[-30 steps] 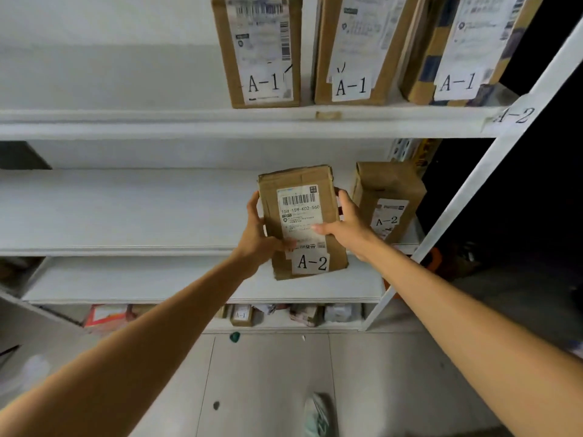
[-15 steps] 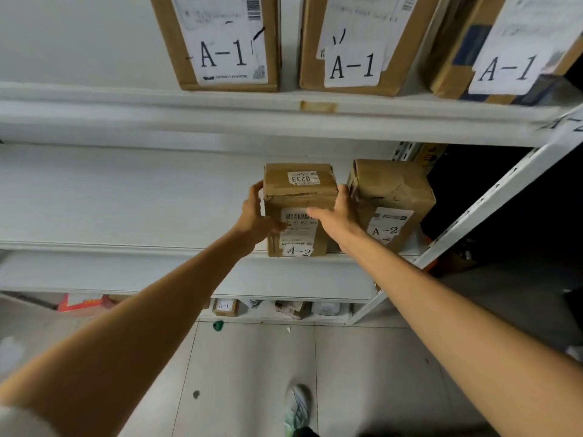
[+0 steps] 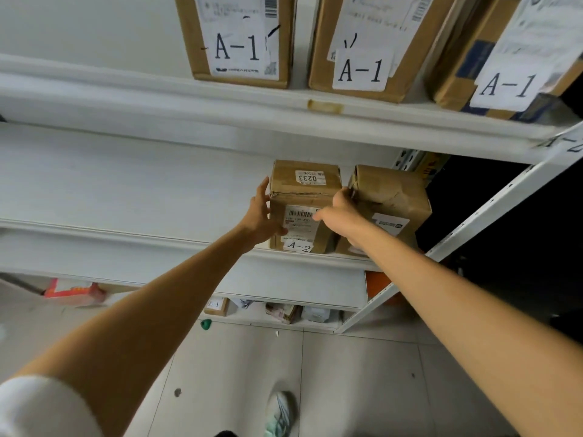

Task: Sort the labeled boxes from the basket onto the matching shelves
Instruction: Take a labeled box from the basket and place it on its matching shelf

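Note:
A small brown cardboard box labelled A-2 (image 3: 304, 197) stands upright on the middle white shelf (image 3: 126, 244), near its front edge. My left hand (image 3: 262, 216) lies against its left side with the thumb on the front. My right hand (image 3: 340, 212) holds its right edge, the thumb across the shipping label and the fingers tucked between this box and a second A-2 box (image 3: 391, 197) directly to the right. The two boxes nearly touch.
Three A-1 boxes (image 3: 239, 39) (image 3: 362, 45) (image 3: 504, 58) stand on the shelf above. An A-2 tag (image 3: 564, 143) marks the slanted white post at right. The bottom shelf holds a small A-1 box (image 3: 217, 305) and several packets. A red packet (image 3: 74, 293) lies low left.
The A-2 box went from being held tilted in front of the shelf to standing upright on it beside the other A-2 box. Both hands followed it in, and the view moved closer.

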The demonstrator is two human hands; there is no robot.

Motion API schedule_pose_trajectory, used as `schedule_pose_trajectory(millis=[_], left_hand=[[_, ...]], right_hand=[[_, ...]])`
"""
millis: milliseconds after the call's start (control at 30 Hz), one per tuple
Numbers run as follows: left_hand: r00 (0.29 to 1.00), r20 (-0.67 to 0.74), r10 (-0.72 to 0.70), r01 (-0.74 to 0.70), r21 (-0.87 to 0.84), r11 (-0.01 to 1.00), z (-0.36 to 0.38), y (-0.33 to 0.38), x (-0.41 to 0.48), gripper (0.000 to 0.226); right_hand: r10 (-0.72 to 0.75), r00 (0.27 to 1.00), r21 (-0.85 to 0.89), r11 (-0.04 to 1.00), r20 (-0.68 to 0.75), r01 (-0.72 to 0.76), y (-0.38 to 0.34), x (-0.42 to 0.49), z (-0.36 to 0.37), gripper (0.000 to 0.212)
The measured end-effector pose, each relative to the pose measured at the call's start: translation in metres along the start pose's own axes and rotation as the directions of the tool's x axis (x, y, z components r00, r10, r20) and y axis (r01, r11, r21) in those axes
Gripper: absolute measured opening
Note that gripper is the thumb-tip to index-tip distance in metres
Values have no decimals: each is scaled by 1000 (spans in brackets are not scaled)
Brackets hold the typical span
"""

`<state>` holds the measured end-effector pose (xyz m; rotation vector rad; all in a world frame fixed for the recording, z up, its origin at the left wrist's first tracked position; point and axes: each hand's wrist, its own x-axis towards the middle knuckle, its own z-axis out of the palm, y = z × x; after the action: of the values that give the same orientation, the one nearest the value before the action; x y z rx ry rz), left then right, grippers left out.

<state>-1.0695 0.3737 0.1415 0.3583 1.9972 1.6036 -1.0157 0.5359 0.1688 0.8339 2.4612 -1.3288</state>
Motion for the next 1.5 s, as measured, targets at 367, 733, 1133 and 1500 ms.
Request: schedule_pose_trajectory(millis=[367,733,1133,1500], left_hand=[[978,-179,107,-16,448,894,-47,37,-54,73],[819,-572,49,417,651,634,-202,-7,-316,44],[234,-950,-205,830,86,550,-206,-73,-637,40],[-314,-879,-360,771,-457,444,-45,-116,-781,41]], right_hand=[[-258,936,-495,862,-241,111,-55,-59,5,81],[-571,588,-516,306,573,800,-171,-212,183,42],[-415,-243,139,-264,877,954,-215,-434,400,53],[76,-729,671,-464,680,578,-128,-621,460,48]])
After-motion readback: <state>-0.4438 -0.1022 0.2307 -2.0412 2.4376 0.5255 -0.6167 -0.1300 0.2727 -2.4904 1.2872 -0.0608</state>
